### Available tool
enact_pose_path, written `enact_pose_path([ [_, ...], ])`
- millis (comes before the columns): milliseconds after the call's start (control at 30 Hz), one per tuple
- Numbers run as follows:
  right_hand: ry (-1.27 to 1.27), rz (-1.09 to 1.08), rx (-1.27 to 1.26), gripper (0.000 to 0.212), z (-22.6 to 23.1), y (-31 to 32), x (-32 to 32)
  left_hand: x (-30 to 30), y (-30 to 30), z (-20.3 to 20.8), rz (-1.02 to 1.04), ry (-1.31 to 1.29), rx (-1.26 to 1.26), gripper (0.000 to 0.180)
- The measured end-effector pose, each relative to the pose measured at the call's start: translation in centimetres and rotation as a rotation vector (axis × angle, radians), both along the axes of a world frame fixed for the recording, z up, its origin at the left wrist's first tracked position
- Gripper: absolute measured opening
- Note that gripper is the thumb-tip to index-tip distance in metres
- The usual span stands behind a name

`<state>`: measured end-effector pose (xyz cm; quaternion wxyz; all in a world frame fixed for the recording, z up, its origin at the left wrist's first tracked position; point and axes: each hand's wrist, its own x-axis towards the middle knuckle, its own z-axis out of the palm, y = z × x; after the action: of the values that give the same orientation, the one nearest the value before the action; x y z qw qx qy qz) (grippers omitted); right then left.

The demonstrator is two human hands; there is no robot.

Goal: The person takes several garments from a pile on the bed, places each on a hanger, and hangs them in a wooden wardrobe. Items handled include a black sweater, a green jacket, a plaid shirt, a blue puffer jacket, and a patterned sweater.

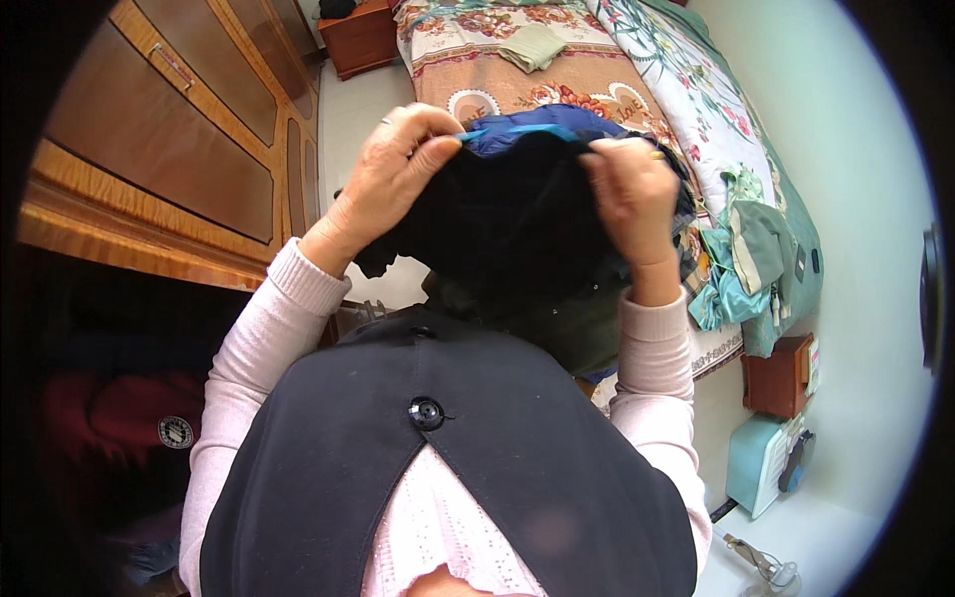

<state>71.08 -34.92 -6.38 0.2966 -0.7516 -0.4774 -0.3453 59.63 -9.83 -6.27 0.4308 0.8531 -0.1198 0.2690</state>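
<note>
Dark, near-black garment (507,214) with a blue trim along its top edge, hanging limp in front of the chest, above the bed (557,85). Pinched at that edge by left hand (398,164) and right hand (632,189), both clamped on the cloth.

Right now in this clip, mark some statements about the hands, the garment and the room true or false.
1. Both hands pinch the dark garment by its top edge. True.
2. The left hand rests on the wardrobe. False: it is on the garment.
3. A folded pale green cloth lies on the floral bed. True.
4. The right hand is empty. False: its grip is on the garment.
</note>
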Motion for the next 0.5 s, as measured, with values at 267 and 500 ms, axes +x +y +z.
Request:
enact_pose_path([
  [267,0.295,-0.158,0.265,0.012,-0.6,-5.5,3.0,-0.9,0.9,-2.9,0.275,0.149,-0.222,0.04],
  [500,0.309,-0.197,0.241,0.014,-3.9,-7.4,4.3,-0.8,1.7,-4.4,0.129,0.108,-0.29,0.019],
])
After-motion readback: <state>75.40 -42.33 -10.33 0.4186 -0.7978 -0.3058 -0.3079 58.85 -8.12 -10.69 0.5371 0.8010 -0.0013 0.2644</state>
